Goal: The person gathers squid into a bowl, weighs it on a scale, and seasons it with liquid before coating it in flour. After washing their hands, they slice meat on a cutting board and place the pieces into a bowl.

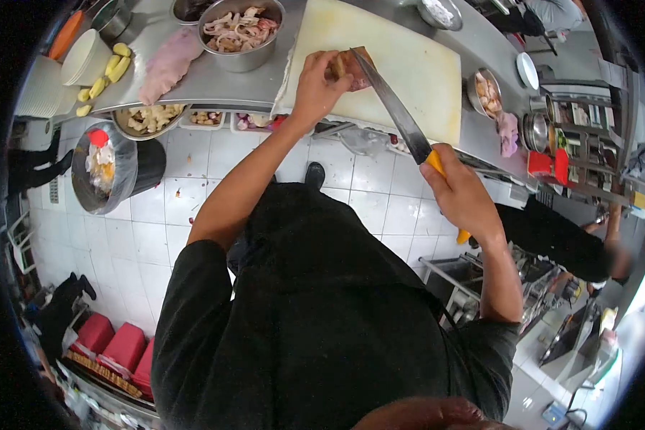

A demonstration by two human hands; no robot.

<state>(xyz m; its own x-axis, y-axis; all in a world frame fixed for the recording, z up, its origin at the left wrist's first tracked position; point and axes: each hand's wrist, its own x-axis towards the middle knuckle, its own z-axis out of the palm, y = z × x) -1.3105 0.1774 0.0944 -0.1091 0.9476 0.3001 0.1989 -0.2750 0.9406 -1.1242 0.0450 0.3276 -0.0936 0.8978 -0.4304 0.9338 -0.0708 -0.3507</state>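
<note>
My left hand (317, 86) is closed on a brown piece of meat (361, 77), pressing it against the white cutting board (419, 82). The fingers hide part of the piece. In my right hand (467, 195) is the yellow handle of a long knife (398, 109). Its blade slants up and left across the board, and the tip lies over the meat. Left of the board stands a metal bowl (254, 59) of pale, sliced meat strips.
A raw pink slab of meat (170, 64) and yellow peeled pieces (118, 68) lie on the metal counter at left. Below stands a lined waste bin (125, 183). Right of the board is a bowl of meat pieces (487, 94). A person (562, 240) stands at right.
</note>
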